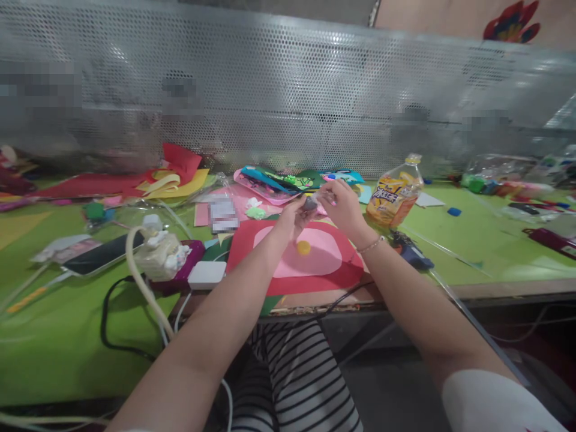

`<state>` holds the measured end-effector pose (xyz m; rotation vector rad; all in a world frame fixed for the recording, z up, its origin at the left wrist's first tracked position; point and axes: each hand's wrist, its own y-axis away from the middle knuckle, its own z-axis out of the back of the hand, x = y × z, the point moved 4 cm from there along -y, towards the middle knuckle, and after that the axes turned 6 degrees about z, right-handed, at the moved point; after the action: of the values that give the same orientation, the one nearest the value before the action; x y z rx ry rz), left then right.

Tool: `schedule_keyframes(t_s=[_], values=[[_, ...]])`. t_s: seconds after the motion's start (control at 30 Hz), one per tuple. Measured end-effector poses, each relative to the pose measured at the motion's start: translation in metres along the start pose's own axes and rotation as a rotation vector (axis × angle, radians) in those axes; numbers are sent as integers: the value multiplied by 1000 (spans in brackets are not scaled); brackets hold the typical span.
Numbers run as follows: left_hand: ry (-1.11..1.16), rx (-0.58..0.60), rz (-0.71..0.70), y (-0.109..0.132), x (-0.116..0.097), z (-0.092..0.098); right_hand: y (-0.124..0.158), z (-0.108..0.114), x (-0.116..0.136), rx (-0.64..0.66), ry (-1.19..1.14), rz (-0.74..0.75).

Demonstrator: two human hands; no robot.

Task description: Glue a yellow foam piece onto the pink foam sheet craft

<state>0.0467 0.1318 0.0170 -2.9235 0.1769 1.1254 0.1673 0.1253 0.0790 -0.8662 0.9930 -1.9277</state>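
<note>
Green table (81, 336), hands (294, 217) (344, 204) half-curled at grey lump (310, 204)

Noted at the left hand (293, 215): small, dark-grey, rounded lump (310, 204), held at the fingertips, clear of the table; material and exact outline too blurred to determine. Seen directly below: flat red paper sheet (240, 246) with rounded corners, lying near the front table edge, partly covered by the left forearm. Layered on top: smaller pale-pink paper oval (324, 259), leaving a red border around. Resting near the oval's middle: small, round, yellow disc (303, 248); fixed or loose, not determinable.
</note>
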Motion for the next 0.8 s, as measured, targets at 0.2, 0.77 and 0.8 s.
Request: schedule_keyframes(t_s=[0.2, 0.77, 0.8], values=[[-45, 57, -69, -1, -1, 2, 3, -7, 2, 116, -93, -46], [-74, 9, -102, -4, -9, 10, -2, 9, -19, -74, -223, -302], [-71, 10, -92, -3, -9, 9, -2, 9, -18, -66, -202, -295]])
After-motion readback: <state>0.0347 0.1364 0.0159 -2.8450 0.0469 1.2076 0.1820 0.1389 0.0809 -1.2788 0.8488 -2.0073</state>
